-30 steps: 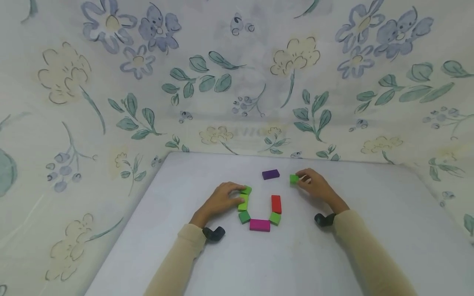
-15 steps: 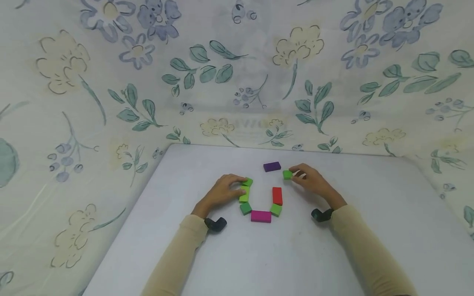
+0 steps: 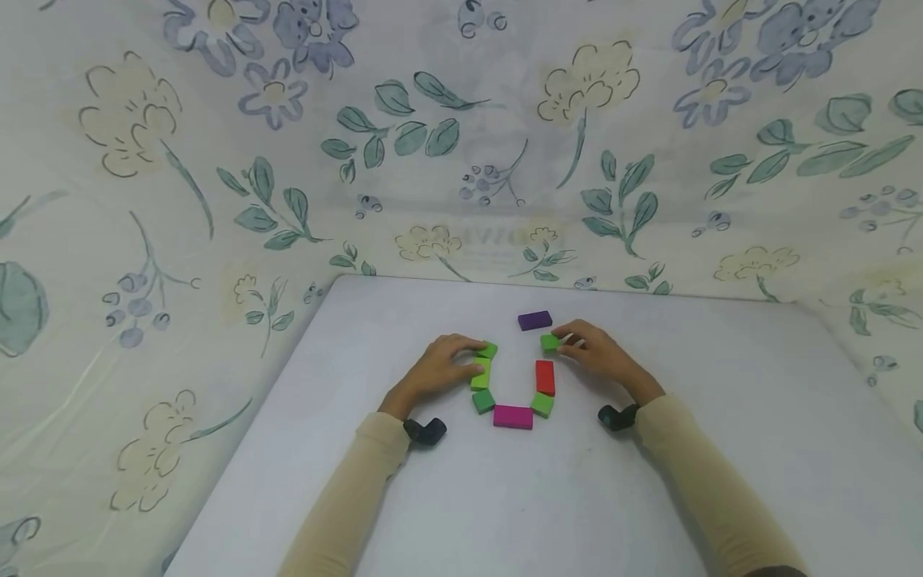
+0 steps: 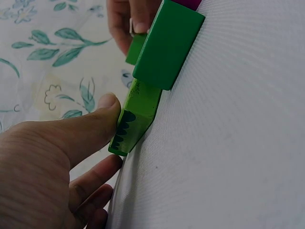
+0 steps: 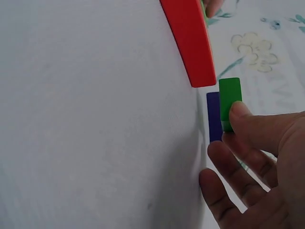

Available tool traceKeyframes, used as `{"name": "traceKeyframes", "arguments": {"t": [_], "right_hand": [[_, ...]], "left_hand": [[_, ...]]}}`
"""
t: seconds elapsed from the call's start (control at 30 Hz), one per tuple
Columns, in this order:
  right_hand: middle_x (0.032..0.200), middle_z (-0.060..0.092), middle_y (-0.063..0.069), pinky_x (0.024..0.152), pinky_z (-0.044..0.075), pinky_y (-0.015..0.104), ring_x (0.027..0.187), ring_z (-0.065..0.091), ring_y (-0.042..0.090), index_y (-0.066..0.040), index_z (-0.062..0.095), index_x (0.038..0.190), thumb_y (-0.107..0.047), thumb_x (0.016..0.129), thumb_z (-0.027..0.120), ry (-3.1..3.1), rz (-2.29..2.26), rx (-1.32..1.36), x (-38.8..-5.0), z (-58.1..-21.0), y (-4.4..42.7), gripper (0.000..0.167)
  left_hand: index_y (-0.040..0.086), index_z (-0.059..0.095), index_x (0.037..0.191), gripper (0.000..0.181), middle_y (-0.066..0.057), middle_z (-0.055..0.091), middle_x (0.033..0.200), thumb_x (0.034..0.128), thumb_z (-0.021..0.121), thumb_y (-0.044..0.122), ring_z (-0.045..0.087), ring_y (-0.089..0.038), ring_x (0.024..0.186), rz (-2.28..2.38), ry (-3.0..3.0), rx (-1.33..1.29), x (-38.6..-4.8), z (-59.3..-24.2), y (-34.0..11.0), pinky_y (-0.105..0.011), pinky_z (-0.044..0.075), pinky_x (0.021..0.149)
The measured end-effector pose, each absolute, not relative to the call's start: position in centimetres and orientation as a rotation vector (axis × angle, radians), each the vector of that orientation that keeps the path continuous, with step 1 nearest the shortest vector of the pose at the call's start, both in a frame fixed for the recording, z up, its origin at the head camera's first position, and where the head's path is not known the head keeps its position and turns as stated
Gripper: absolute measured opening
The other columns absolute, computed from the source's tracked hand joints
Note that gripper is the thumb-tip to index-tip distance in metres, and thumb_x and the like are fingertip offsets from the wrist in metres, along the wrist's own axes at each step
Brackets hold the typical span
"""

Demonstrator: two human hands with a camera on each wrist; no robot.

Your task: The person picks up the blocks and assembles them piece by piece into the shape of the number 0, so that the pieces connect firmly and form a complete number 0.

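Note:
Wooden blocks form a U on the white table. My left hand (image 3: 437, 367) touches its left arm: the thumb lies against a light green block (image 4: 140, 100), and the index finger reaches a small green block (image 3: 488, 351) at the far end. The other left fingers are loosely bent. My right hand (image 3: 597, 353) pinches another small green block (image 5: 230, 90) between thumb and fingers, just beyond the red block (image 5: 193, 47). A dark green block (image 4: 169, 45), a magenta block (image 3: 513, 417) and a green corner block (image 3: 543, 405) make up the near part.
A purple block (image 3: 535, 320) lies apart beyond the U, close to the right hand's fingertips. The white table (image 3: 548, 505) ends at a floral cloth (image 3: 505, 160) behind and at the left. A dark wrist camera (image 3: 425, 433) sits on each wrist.
My right hand has carried its small green block leftward, from right of the purple block to just beyond the red block. My left hand stays at the same blocks. The head view has shifted slightly.

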State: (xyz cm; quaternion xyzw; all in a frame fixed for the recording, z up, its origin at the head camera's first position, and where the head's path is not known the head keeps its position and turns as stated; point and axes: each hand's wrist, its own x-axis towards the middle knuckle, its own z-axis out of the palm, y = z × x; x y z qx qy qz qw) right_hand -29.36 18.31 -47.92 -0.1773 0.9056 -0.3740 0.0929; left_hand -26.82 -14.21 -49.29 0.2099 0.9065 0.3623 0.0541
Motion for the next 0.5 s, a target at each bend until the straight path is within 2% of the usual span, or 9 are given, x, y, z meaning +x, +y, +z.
{"name": "traceKeyframes", "arguments": {"t": [0.5], "right_hand": [[0.126, 0.063, 0.011, 0.098, 0.053, 0.045, 0.112, 0.061, 0.028, -0.009, 0.060, 0.132, -0.012, 0.098, 0.063, 2.697, -1.002, -0.649, -29.8, -47.8, 17.1, 0.034]], "left_hand": [[0.025, 0.061, 0.136, 0.047, 0.001, 0.059, 0.142, 0.0921, 0.069, 0.042, 0.043, -0.025, 0.140, 1.103, 2.746, 0.600, -27.0, -49.4, -14.2, -0.052, 0.029, 0.120]]}}
